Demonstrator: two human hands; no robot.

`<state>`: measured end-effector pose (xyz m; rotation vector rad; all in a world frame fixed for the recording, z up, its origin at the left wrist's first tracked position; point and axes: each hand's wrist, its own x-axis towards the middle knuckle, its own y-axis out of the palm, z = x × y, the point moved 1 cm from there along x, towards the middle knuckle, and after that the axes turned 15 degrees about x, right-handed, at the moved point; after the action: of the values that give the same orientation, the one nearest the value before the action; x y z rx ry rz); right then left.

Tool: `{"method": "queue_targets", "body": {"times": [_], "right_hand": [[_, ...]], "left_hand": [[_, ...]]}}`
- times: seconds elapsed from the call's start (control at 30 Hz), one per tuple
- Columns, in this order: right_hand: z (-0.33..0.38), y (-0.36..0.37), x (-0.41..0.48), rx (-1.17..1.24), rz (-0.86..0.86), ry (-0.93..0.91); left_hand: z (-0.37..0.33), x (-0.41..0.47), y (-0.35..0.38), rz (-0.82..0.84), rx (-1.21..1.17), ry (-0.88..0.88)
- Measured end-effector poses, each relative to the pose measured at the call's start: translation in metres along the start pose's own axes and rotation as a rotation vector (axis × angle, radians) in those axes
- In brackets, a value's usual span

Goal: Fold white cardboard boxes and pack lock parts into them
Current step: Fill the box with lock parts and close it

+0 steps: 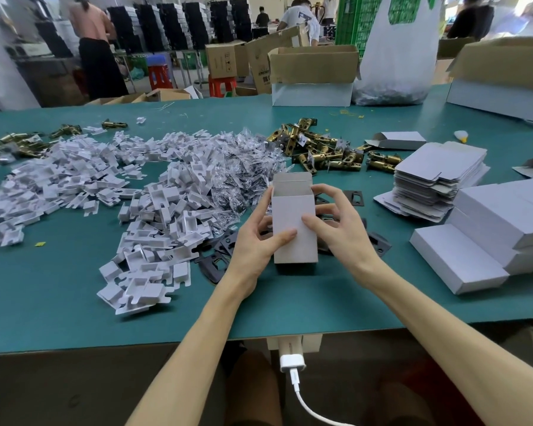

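In the head view, I hold one white box [293, 229] upright between both hands, its lower end just above the green table [74, 318], close to my edge of it. My left hand [256, 241] wraps the left side of the box, with the thumb laid flat on the front face. My right hand [339, 222] takes the right side, the thumb also on the front and the other fingers curved around the upper right corner. So both hands are closed on the box and neither is free. I hold it this way because the top is open and its flap stands up at the back. I think this keeps the walls square while the bottom is closed and the mouth is ready for parts. I cannot see whether the bottom flaps are tucked in.

The things I need lie around in reach. The brass latches [323, 152] are in a heap behind the box. The big pile of white inserts [130, 192] is at my left, with small clear bags [246, 167] beside it. Black plates [216, 262] lie flat on the table under and around my hands. At my right the flat box blanks [437, 173] are stacked, and nearer to me the closed boxes [490, 229] lie in a row, so finished work goes to one side.
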<state>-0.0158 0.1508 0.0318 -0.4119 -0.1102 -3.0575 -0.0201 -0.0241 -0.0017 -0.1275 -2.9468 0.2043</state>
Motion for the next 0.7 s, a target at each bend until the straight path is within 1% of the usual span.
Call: {"method": "queue_targets", "body": {"times": [0.1,0.23,0.43,0.5,0.7], "right_hand": [[-0.003,0.002,-0.003,0.061,-0.002,-0.004],[-0.010,0.003,-0.006,0.136,-0.046,0.009],[-0.030,0.004,-0.013,0.187,-0.084,0.101],[-0.032,0.004,-0.012,0.192,-0.081,0.105],[-0.032,0.002,-0.013,0.194,-0.093,0.103]], "left_hand": [[0.001,0.000,-0.001,-0.024,-0.009,0.003],[0.000,0.000,-0.001,-0.043,-0.047,-0.054],[0.003,0.001,0.000,-0.100,0.020,-0.122],[0.003,0.001,0.000,-0.094,0.014,-0.137],[0.001,-0.002,0.000,-0.030,-0.015,-0.099]]}}
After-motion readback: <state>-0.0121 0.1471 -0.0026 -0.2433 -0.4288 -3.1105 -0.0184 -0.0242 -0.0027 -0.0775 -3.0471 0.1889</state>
